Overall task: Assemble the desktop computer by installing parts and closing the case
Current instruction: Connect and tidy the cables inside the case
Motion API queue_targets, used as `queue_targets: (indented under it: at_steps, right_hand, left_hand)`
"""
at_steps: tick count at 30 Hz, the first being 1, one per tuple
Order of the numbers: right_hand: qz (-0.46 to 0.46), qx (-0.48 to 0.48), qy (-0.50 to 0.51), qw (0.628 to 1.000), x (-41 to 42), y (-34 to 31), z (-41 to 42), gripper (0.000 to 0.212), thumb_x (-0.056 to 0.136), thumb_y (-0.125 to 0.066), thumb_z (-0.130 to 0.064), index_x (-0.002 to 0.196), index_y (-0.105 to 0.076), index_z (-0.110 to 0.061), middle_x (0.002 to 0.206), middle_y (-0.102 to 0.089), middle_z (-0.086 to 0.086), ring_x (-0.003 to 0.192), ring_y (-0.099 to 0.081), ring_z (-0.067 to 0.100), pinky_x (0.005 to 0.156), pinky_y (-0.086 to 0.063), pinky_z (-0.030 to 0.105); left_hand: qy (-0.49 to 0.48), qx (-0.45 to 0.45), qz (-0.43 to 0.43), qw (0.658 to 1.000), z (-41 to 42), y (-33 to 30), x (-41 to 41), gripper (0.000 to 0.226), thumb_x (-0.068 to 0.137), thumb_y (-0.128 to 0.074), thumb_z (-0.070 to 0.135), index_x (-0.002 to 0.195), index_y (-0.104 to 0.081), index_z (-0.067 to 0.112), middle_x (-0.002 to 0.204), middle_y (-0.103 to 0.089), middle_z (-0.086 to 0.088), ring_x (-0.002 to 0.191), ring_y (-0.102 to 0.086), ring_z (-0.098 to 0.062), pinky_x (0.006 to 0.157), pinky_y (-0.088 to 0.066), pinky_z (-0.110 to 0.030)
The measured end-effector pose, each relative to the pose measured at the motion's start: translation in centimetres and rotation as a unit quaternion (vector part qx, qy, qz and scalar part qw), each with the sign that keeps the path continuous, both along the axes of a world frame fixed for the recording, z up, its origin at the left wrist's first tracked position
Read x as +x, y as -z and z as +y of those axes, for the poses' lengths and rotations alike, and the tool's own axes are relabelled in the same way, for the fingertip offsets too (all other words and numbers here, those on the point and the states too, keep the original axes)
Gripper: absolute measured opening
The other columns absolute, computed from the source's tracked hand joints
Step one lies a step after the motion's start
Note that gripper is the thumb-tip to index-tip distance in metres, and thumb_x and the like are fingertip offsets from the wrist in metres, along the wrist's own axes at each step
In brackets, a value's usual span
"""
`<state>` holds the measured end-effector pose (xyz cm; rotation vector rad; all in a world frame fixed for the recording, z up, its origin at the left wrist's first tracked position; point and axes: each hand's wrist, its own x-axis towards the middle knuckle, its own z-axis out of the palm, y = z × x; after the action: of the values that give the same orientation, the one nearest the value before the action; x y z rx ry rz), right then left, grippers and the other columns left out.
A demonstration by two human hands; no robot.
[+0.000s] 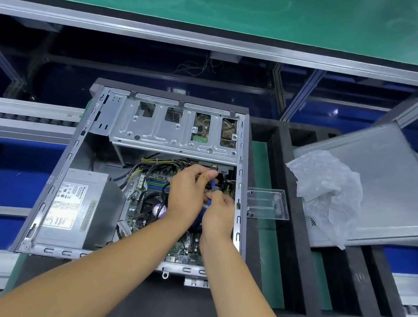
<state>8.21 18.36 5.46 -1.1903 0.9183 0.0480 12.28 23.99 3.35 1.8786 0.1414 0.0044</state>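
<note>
An open desktop case [69,162] lies on its side on a dark foam pad. Inside I see the grey power supply [69,207] at the left, the motherboard [183,253] with its cooler fan [158,209], and a metal drive cage [174,127] across the far end. Both hands are deep in the case near its right wall. My left hand [186,193] pinches the upper part of a blue cable [213,185]. My right hand [217,215] grips the same cable lower down. The cable's plug end is hidden by my fingers.
The grey side panel [396,189] rests tilted at the right, with a crumpled bubble-wrap bag [329,195] on it. A clear plastic tray [268,203] lies beside the case's right wall. The black foam holder [296,256] has long slots. Conveyor rails run left and right.
</note>
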Motion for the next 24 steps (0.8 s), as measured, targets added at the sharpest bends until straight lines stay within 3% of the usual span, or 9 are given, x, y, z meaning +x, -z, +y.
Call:
queue_targets:
  at_steps: [4, 8, 13, 18, 24]
  right_hand:
    - [0.0, 0.002, -0.003, 1.0, 0.0, 0.0, 0.0, 0.018, 0.103, -0.045, -0.011, 0.087, -0.054, -0.012, 0.072, -0.063, 0.0, 0.06, -0.056, 0.012, 0.046, -0.041, 0.019]
    - [-0.004, 0.005, 0.002, 1.0, 0.1, 0.1, 0.1, 0.018, 0.102, -0.046, -0.01, 0.085, -0.051, -0.012, 0.072, -0.06, 0.002, 0.061, -0.053, 0.014, 0.051, -0.04, 0.024]
    - [0.002, 0.001, 0.001, 1.0, 0.1, 0.2, 0.0, 0.017, 0.102, -0.045, -0.011, 0.086, -0.052, -0.013, 0.075, -0.063, 0.001, 0.063, -0.056, 0.012, 0.055, -0.044, 0.024]
    - [0.006, -0.009, -0.001, 1.0, 0.2, 0.5, -0.1, 0.019, 0.102, -0.046, -0.012, 0.085, -0.052, -0.017, 0.074, -0.063, -0.002, 0.062, -0.055, 0.01, 0.044, -0.042, 0.016]
    - [0.017, -0.034, -0.012, 0.999, 0.2, 1.1, -0.3, 0.022, 0.102, -0.046, -0.014, 0.082, -0.052, -0.018, 0.071, -0.059, -0.003, 0.062, -0.052, 0.011, 0.045, -0.04, 0.019]
  left_hand:
    - [-0.01, 0.038, 0.001, 0.999, 0.1, -0.3, -0.1, 0.023, 0.096, -0.069, 0.031, 0.078, -0.065, 0.044, 0.072, -0.07, 0.019, 0.056, -0.063, -0.003, 0.053, -0.048, -0.023]
    - [-0.038, 0.1, 0.036, 0.994, 0.4, -0.3, -0.4, 0.026, 0.089, -0.067, 0.059, 0.072, -0.066, 0.039, 0.062, -0.068, 0.015, 0.056, -0.065, -0.004, 0.054, -0.047, -0.025]
    - [-0.036, 0.146, 0.039, 0.988, 0.3, -0.2, -0.3, 0.032, 0.096, -0.064, 0.048, 0.066, -0.057, 0.046, 0.052, -0.061, 0.019, 0.052, -0.059, 0.001, 0.05, -0.039, -0.026]
    - [-0.024, 0.202, 0.045, 0.978, 0.3, 0.2, 0.1, 0.044, 0.1, -0.054, 0.056, 0.058, -0.053, 0.041, 0.052, -0.056, 0.011, 0.055, -0.052, -0.001, 0.047, -0.026, -0.026]
    - [-0.007, 0.257, 0.042, 0.965, 0.0, 0.9, 0.4, 0.055, 0.103, -0.038, 0.061, 0.056, -0.045, 0.033, 0.057, -0.051, 0.011, 0.06, -0.051, -0.016, 0.048, -0.024, -0.027]
